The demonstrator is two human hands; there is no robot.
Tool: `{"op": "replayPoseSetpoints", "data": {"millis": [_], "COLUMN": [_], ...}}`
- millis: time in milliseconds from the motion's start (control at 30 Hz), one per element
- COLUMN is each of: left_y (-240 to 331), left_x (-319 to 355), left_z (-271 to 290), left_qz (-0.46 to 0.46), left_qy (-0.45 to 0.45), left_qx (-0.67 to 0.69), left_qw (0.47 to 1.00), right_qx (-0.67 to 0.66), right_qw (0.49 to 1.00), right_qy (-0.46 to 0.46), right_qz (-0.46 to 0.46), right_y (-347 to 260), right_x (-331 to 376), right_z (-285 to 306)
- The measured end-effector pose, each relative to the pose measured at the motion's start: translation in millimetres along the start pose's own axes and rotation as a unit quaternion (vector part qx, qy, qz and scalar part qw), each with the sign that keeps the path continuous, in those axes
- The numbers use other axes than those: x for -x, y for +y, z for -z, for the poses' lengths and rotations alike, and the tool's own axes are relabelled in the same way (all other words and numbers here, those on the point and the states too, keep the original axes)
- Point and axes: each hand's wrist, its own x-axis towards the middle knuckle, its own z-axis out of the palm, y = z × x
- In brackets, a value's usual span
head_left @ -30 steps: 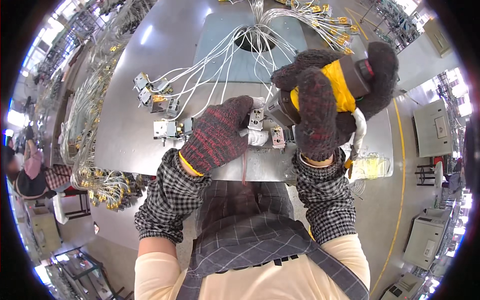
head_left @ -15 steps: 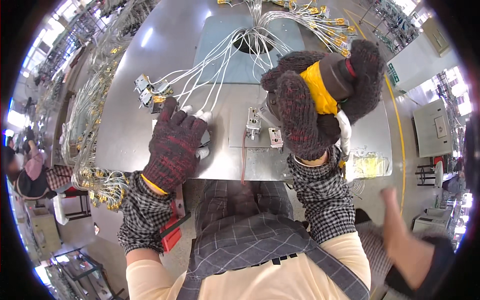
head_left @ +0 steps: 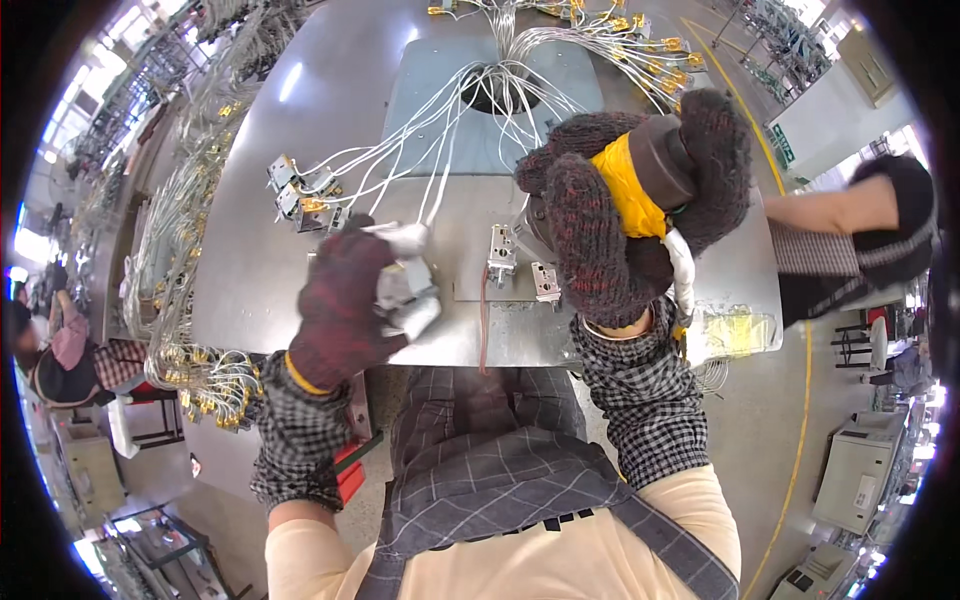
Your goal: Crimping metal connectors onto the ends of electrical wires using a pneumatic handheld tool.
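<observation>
My left hand (head_left: pixel 345 305), in a dark red-black knitted glove with white-wrapped fingertips, pinches a small grey metal housing (head_left: pixel 403 285) over the metal tabletop. Motion smears it slightly. My right hand (head_left: pixel 610 235), gloved the same way, wraps round a dark handheld power tool (head_left: pixel 662 165) with a yellow band (head_left: pixel 628 185). The tool's front end lies largely behind the glove, near an upright metal fixture (head_left: pixel 502 255) on the table. A smaller metal block (head_left: pixel 545 282) stands to the right of that fixture. White cables (head_left: pixel 440 135) run towards my left hand from a hole in the plate.
Several metal housings on cables (head_left: pixel 300 195) lie at the left of the tabletop (head_left: pixel 250 290). More cables with yellow-tipped ends (head_left: pixel 660 65) spread at the far right. Bundled cables (head_left: pixel 175 270) hang off the left side. Another person's arm (head_left: pixel 840 210) reaches in at the right edge.
My left hand has lifted the metal housing and drawn it slightly nearer, turning it into view. My right hand and the tool shifted slightly. The other person's arm moved farther up along the right side.
</observation>
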Motion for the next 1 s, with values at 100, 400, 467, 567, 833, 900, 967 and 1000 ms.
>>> {"op": "replayPoseSetpoints", "data": {"millis": [100,400,467,567,833,900,967,1000], "left_y": [3,-7,-14,-5,-13,-10,-11,-11], "left_x": [-3,17,13,12,13,12,12,11], "left_z": [11,-18,-14,-11,-15,-12,-13,-14], "left_qz": [0.132,0.152,0.109,0.153,0.15,0.189,0.174,0.158], "left_qy": [0.119,0.186,0.126,0.043,0.07,0.088,0.094,0.097], "left_qx": [0.354,0.58,0.423,0.291,0.469,0.518,0.515,0.513], "left_qw": [0.918,0.778,0.89,0.944,0.868,0.83,0.834,0.838], "right_qx": [0.002,0.002,0.009,0.011,0.011,0.013,-0.044,-0.072], "right_qw": [1.0,1.0,1.0,0.999,0.998,0.998,0.993,0.989], "right_qy": [-0.003,-0.013,-0.014,-0.017,-0.031,-0.033,-0.019,-0.012], "right_qz": [-0.009,-0.025,-0.026,-0.033,-0.056,-0.059,-0.105,-0.128], "right_y": [-5,1,-1,-2,1,-1,-4,-5], "right_x": [2,0,-1,1,6,4,0,-1], "right_z": [6,1,2,6,4,8,11,13]}}
